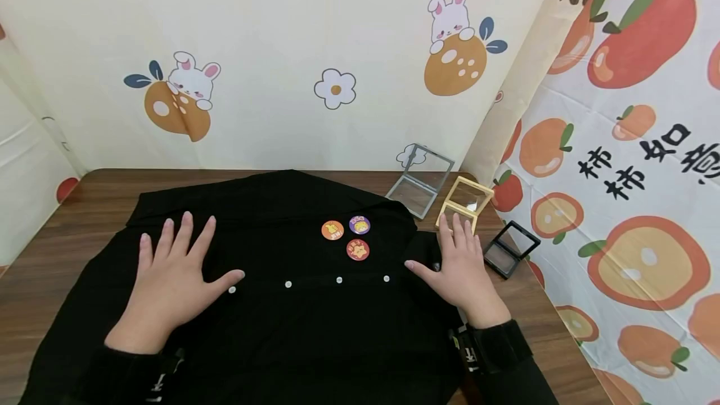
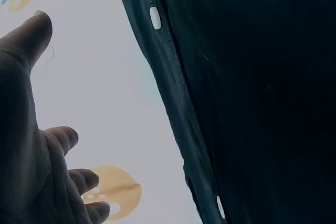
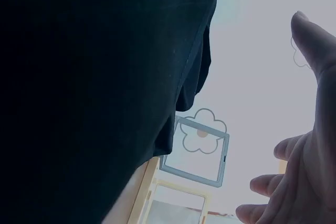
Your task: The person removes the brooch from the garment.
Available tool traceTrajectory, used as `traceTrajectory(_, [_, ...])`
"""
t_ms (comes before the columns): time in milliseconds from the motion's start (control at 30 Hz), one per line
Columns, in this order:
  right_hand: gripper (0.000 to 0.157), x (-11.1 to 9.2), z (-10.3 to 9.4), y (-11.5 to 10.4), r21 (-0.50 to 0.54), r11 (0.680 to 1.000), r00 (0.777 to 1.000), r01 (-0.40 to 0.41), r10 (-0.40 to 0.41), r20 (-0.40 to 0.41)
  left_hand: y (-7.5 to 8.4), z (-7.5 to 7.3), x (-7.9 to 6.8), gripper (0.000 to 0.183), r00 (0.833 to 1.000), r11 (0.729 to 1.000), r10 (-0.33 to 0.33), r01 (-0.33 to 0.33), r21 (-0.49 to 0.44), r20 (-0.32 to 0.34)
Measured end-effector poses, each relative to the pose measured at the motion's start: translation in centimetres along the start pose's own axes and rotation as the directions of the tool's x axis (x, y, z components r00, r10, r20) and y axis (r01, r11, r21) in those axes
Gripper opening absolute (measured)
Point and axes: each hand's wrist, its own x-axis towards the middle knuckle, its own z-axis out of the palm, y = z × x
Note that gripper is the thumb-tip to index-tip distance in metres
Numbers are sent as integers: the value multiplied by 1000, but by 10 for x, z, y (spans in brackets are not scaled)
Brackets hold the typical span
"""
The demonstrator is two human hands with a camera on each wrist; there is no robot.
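A black cloth garment [image 1: 315, 336] with a row of small round white buttons [image 1: 289, 284] lies spread across the brown wood-grain desk [image 1: 101, 211]; the left hand [image 1: 171, 283] is over its left part, fingers straight and spread wide; the right hand [image 1: 464, 274] is at its right edge, fingers straight and slightly parted, thumb out; between the hands, on the garment, sit three round badges, orange [image 1: 332, 230], purple [image 1: 359, 225] and red [image 1: 358, 250]; near the right hand stand silver-grey [image 1: 413, 194], gold [image 1: 471, 195] and black [image 1: 502, 259] square hinged frames, opened.
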Motion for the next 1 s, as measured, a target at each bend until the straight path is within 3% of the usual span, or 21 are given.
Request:
traceTrajectory(367, [112,-1,3,3,49,999,1000,-5,4,31,-2,4,5,111,999,999,15,-13,-37,41])
traceTrajectory(533, [112,-1,4,2,85,996,998,-11,6,65,0,6,14,111,997,998,55,-55,-10,52])
traceTrajectory(733, [109,2,8,-3,87,996,997,2,-9,83,19,8,28,109,988,991,119,-125,55,104])
traceTrajectory(1000, [106,8,13,-12,43,997,991,67,-72,111,51,12,44,105,958,972,214,-228,53,191])
